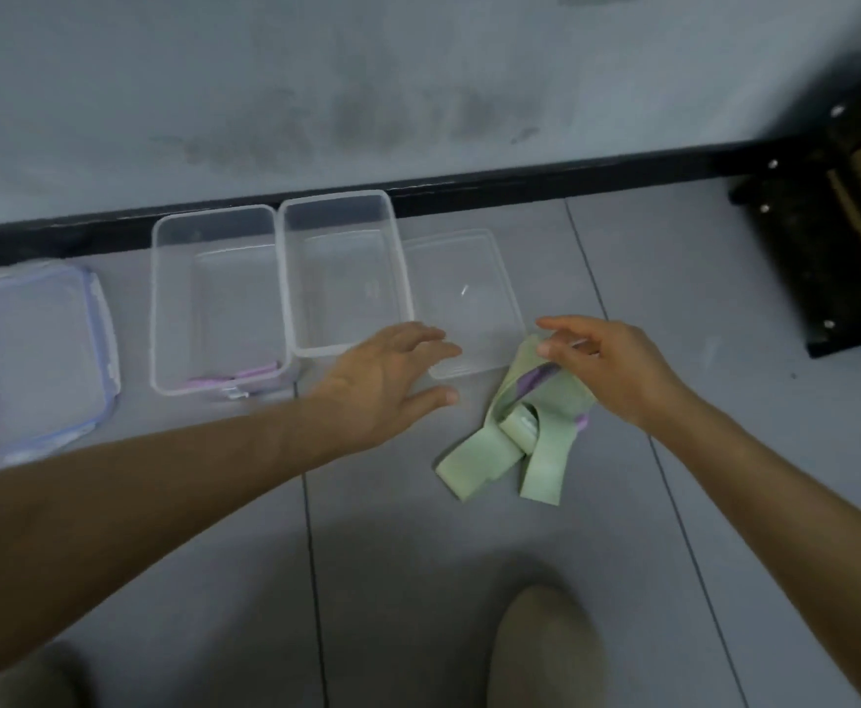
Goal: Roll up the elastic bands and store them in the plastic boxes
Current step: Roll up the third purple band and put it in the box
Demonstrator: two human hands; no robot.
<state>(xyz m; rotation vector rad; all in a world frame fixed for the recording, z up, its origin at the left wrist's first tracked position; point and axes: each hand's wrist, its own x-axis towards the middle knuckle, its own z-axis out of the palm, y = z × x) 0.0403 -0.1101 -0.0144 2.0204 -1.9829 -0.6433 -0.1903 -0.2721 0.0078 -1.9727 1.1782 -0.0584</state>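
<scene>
Clip lid: flat clear plastic with rounded corners and bluish latches, lying on the grey tiled floor.
Left box: clear, smooth and rectangular; a pink band lies along its near wall.
Right box: same clear plastic, touching the left box.
Flat lid: thin and transparent, just beside the right box.
Left hand: fingers spread and straight, holding nothing, by the flat lid's near corner.
Green band: wide, matte, pale strip, loosely looped on the floor before the flat lid; a purple band shows in its folds.
Right hand: pinches the green band's upper end.
</scene>
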